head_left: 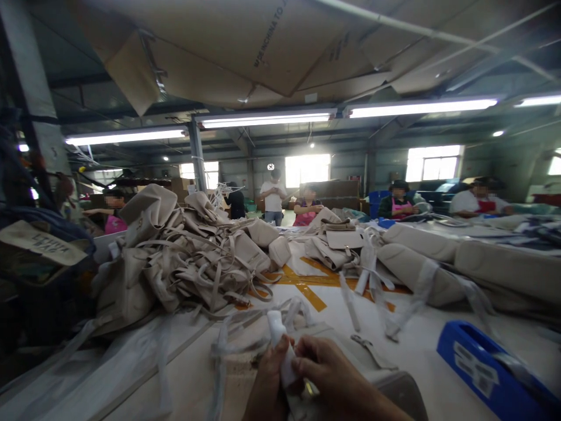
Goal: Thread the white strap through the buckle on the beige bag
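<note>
White strip (280, 345) was pinched upright between both hands' fingers (302, 359) at six o'clock. Beige bags (184, 257) were heaped at ten o'clock on the table (421, 351).

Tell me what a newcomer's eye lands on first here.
First the big heap of beige bags with tangled straps, piled left of centre on the white table. Then, at the bottom edge, the left hand and right hand pinching a white wrapped strip, with a blue bin at lower right.

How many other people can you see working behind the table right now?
6: one person far left, two standing centre back, one seated centre, two right. More may be hidden behind the bag pile.
</note>
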Demonstrator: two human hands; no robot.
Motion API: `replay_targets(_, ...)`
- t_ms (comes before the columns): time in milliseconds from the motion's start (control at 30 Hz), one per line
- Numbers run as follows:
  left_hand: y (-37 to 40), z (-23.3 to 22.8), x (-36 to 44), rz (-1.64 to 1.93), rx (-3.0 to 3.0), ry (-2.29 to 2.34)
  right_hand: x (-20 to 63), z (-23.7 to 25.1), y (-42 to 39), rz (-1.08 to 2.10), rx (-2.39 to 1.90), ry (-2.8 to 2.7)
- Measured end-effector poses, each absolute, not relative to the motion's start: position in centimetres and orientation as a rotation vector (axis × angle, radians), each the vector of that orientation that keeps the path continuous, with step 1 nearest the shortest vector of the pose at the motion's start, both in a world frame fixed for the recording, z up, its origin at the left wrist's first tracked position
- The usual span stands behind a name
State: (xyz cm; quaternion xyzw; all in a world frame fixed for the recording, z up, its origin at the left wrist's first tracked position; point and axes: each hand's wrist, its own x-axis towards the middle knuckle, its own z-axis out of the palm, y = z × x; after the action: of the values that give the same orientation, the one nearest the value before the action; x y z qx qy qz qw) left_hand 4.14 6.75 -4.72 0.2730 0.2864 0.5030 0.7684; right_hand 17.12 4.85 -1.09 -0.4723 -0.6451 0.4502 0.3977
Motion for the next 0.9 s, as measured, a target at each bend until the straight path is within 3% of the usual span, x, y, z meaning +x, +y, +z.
replay_targets(167, 6.9, -5.3, 4.2, 1.087, 0.686, 0.555, 16.5, -0.2, 4.5, 0.928, -1.375, -1.691)
replay_targets(500, 6.3, -4.6, 3.3, 1.139, 0.985, 0.675, 19.9, -0.7, 6.4, 1.443, -1.063, -1.578)
replay_targets(900, 5.3, -1.1, 4.2, 1.038, 1.135, 0.598, 18.5, 1.9, 5.2, 1.221, -0.95, -1.606)
